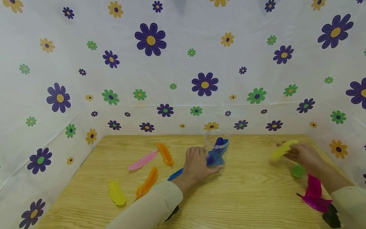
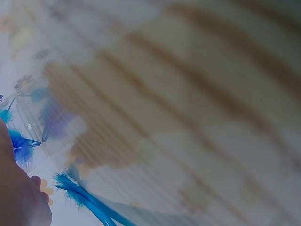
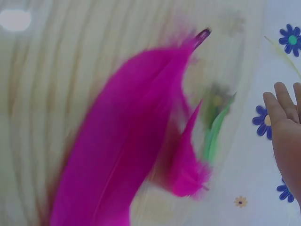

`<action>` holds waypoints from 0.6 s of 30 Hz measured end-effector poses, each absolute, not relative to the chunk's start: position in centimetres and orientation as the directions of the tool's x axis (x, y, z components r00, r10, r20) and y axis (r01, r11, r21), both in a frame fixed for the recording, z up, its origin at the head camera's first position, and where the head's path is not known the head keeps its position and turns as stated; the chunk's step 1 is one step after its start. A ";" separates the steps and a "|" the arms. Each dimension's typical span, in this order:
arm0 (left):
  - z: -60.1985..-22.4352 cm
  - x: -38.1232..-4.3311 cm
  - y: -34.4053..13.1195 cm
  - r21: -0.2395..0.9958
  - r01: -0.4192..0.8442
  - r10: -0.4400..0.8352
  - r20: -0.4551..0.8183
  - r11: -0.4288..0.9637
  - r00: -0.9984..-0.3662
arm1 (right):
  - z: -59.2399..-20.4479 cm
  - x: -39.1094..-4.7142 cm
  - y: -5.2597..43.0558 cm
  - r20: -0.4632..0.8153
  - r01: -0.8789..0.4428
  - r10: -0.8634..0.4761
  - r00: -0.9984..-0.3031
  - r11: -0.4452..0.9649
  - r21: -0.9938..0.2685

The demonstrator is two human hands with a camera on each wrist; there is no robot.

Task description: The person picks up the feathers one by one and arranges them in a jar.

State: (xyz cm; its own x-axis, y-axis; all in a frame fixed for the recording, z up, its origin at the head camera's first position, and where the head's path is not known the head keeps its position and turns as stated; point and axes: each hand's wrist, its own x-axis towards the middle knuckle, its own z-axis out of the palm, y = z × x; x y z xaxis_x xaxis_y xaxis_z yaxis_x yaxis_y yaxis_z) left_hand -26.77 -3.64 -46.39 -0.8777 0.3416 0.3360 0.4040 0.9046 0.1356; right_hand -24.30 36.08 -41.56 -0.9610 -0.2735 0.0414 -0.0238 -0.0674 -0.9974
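A clear plastic jar [image 1: 210, 145] with blue and purple feathers [image 1: 215, 157] inside stands near the table's back edge. My left hand [image 1: 195, 165] grips its near left side, thumb across the front. Beside that wrist lies a blue feather [image 1: 175, 174]; the left wrist view has turquoise feathers [image 2: 89, 200] close by. Out at the right, my right hand [image 1: 304, 156] pinches a yellow feather [image 1: 281, 152] above the table, blurred by motion. Under that arm lie a green feather [image 1: 298, 171] and magenta feathers [image 1: 314, 187], large in the right wrist view.
On the wooden table's [image 1: 243, 197] left side lie a pink feather [image 1: 143, 160], orange feathers [image 1: 147, 183] and a yellow feather [image 1: 117, 192]. A dark feather [image 1: 331, 216] shows by the right sleeve, and another dark piece [image 1: 172, 213] by the left. Flowered cloth [image 1: 177, 70] encloses the back and sides.
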 end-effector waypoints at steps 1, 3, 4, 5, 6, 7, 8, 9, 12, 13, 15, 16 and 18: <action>-46.4 -26.8 -3.6 0.135 0.405 0.342 0.336 0.905 -0.878 | -41.4 -24.3 35.8 0.051 -0.022 -0.287 -0.957 -0.104 -0.994; -46.4 -26.8 -3.6 0.135 0.407 0.345 0.335 0.903 -0.876 | -41.2 -24.4 35.3 0.071 -0.019 -0.311 -0.948 -0.167 -0.986; -46.4 -26.8 -3.6 0.134 0.408 0.346 0.335 0.903 -0.876 | -41.0 -24.4 35.1 0.073 -0.013 -0.317 -0.946 -0.190 -0.982; -46.4 -26.9 -3.6 0.134 0.409 0.347 0.336 0.902 -0.876 | -40.9 -24.4 34.8 0.076 -0.010 -0.322 -0.944 -0.202 -0.979; -46.5 -26.9 -3.6 0.134 0.410 0.348 0.336 0.902 -0.875 | -40.7 -24.5 34.6 0.077 -0.006 -0.323 -0.943 -0.215 -0.977; -46.5 -26.9 -3.6 0.136 0.412 0.349 0.339 0.901 -0.874 | -40.6 -24.5 34.3 0.077 0.000 -0.325 -0.943 -0.230 -0.973; -46.5 -26.9 -3.6 0.139 0.414 0.349 0.341 0.900 -0.873 | -40.4 -24.5 34.0 0.077 0.006 -0.328 -0.941 -0.247 -0.969; -46.5 -26.9 -3.6 0.141 0.414 0.348 0.344 0.899 -0.872 | -40.3 -24.5 33.8 0.076 0.014 -0.329 -0.941 -0.262 -0.965; -46.5 -26.9 -3.6 0.145 0.414 0.347 0.345 0.899 -0.872 | -39.9 -24.6 33.1 0.078 0.033 -0.344 -0.936 -0.307 -0.951; -46.5 -27.0 -3.6 0.147 0.414 0.346 0.344 0.898 -0.873 | -39.8 -24.6 32.8 0.077 0.045 -0.350 -0.934 -0.327 -0.944; -46.5 -27.0 -3.6 0.147 0.411 0.345 0.336 0.900 -0.876 | -39.6 -24.6 32.4 0.071 0.069 -0.359 -0.931 -0.363 -0.929; -46.5 -27.0 -3.6 0.147 0.410 0.345 0.333 0.900 -0.878 | -39.6 -24.6 32.3 0.069 0.077 -0.363 -0.929 -0.373 -0.925; -46.5 -27.0 -3.6 0.148 0.409 0.345 0.329 0.900 -0.879 | -39.4 -24.6 31.9 0.062 0.088 -0.366 -0.928 -0.381 -0.920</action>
State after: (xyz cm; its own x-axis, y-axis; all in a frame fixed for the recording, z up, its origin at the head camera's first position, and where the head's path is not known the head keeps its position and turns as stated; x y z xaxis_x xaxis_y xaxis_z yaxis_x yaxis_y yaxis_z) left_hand -26.99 -3.59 -46.50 -0.8789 0.3451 0.3294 0.4090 0.9005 0.1479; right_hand -24.62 31.90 -39.42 -0.9285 -0.3661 0.0624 0.0883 -0.3809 -0.9204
